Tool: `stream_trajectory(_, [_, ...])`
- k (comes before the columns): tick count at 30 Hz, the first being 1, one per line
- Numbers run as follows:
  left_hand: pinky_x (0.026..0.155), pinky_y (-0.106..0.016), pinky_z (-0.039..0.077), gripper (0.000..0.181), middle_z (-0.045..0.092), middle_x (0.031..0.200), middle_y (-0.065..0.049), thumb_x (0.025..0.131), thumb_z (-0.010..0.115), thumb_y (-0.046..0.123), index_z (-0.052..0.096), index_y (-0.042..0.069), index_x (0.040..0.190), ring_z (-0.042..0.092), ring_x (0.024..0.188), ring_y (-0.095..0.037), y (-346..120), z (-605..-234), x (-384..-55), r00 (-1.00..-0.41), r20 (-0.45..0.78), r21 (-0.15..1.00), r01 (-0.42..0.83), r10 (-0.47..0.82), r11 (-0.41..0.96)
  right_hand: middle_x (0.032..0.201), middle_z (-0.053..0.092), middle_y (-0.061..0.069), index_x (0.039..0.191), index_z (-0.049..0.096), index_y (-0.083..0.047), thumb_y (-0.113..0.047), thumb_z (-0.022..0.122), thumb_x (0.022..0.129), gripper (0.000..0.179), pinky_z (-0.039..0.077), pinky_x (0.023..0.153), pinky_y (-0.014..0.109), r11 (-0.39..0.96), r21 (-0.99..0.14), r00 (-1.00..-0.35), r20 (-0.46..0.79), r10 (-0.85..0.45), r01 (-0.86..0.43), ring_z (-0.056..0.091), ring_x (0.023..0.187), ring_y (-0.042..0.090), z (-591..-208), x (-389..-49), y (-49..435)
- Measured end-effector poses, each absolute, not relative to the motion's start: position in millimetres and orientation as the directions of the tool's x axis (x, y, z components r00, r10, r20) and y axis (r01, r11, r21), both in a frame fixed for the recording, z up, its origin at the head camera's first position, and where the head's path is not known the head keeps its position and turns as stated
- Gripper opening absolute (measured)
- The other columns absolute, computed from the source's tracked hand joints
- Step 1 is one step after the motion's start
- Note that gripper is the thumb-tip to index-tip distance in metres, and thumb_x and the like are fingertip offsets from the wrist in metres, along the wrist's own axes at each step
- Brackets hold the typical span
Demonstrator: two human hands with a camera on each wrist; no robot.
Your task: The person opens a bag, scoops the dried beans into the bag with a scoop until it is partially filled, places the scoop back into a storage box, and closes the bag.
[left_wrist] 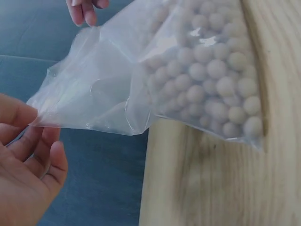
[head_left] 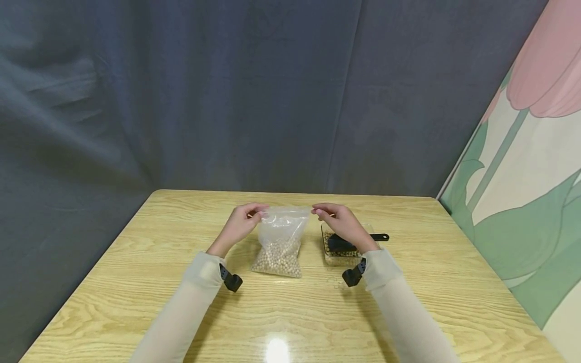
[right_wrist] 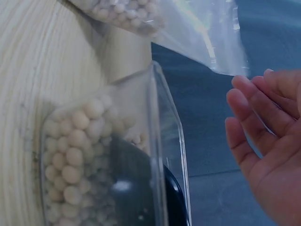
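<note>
A clear plastic zip bag (head_left: 282, 242), its lower part filled with small round beige balls, stands on the table. At its upper left corner my left hand (head_left: 247, 218) pinches the plastic between thumb and finger; the left wrist view shows this pinch on the bag (left_wrist: 108, 89) up close. My right hand (head_left: 338, 220) is at the bag's upper right corner. In the right wrist view, that hand (right_wrist: 268, 127) has relaxed, slightly bent fingers with the tips right by the corner. Whether they touch the plastic is hard to tell.
Below my right hand, a clear rectangular container (head_left: 338, 261) holds more beige balls. A black scoop (head_left: 340, 243) lies in it, its handle (head_left: 381, 237) sticking out to the right. A dark curtain (head_left: 272, 101) hangs behind the wooden table (head_left: 150, 282).
</note>
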State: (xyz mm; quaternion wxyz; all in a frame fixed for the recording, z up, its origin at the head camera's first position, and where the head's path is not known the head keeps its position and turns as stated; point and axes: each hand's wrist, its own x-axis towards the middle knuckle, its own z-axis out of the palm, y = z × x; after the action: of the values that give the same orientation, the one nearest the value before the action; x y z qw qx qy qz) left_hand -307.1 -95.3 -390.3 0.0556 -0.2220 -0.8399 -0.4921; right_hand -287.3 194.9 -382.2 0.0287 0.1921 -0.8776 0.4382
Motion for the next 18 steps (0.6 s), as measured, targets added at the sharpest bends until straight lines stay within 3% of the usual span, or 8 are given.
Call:
stream_trajectory(4, [0.062, -0.024, 0.042, 0.031, 0.069, 0.106, -0.017, 0.096, 0.051, 0.005, 0.063, 0.001, 0.124, 0.060, 0.086, -0.025, -96.9, -394.5, -309.0, -0.908, 0.308, 0.818, 0.406, 0.285, 0.409, 0.125, 0.064, 0.013, 0.134, 0.057, -0.009, -0.028, 0.046, 0.102, 0.039, 0.050, 0.089, 0.046, 0.529, -0.767, -0.926, 0.239, -0.291, -0.364, 0.063, 0.103, 0.033, -382.3, -286.1, 200.6])
stream_trajectory(7, [0.068, -0.028, 0.046, 0.033, 0.068, 0.110, -0.017, 0.097, 0.050, 0.006, 0.060, 0.002, 0.128, 0.061, 0.093, -0.028, -98.8, -398.0, -310.4, -0.911, 0.302, 0.821, 0.398, 0.280, 0.409, 0.126, 0.063, 0.014, 0.134, 0.057, -0.008, -0.030, 0.045, 0.102, 0.041, 0.049, 0.091, 0.048, 0.538, -0.760, -0.928, 0.252, -0.274, -0.366, 0.063, 0.105, 0.033, -382.3, -283.7, 205.6])
stream_trajectory(11, [0.087, -0.040, 0.050, 0.036, 0.064, 0.122, -0.018, 0.099, 0.050, 0.010, 0.055, 0.003, 0.134, 0.061, 0.108, -0.031, -101.9, -401.8, -311.2, -0.907, 0.298, 0.820, 0.403, 0.299, 0.406, 0.132, 0.060, 0.013, 0.136, 0.055, -0.009, -0.035, 0.043, 0.102, 0.044, 0.047, 0.096, 0.049, 0.574, -0.738, -0.934, 0.261, -0.242, -0.355, 0.060, 0.114, 0.030, -382.4, -279.2, 212.8])
stream_trajectory(15, [0.103, -0.048, 0.042, 0.042, 0.052, 0.139, -0.016, 0.101, 0.046, 0.015, 0.046, 0.004, 0.142, 0.052, 0.124, -0.033, -106.4, -404.0, -310.6, -0.912, 0.276, 0.810, 0.391, 0.305, 0.437, 0.143, 0.050, 0.013, 0.144, 0.046, -0.012, -0.040, 0.039, 0.102, 0.051, 0.039, 0.104, 0.053, 0.612, -0.721, -0.946, 0.252, -0.204, -0.324, 0.049, 0.129, 0.033, -382.2, -273.7, 220.9])
stream_trajectory(18, [0.112, -0.050, 0.030, 0.048, 0.035, 0.153, -0.014, 0.103, 0.040, 0.022, 0.035, 0.007, 0.149, 0.038, 0.138, -0.033, -110.1, -404.1, -309.6, -0.919, 0.256, 0.782, 0.379, 0.298, 0.495, 0.153, 0.036, 0.012, 0.151, 0.034, -0.017, -0.046, 0.035, 0.102, 0.057, 0.030, 0.109, 0.056, 0.682, -0.667, -0.953, 0.244, -0.179, -0.299, 0.035, 0.139, 0.036, -382.9, -270.0, 227.1])
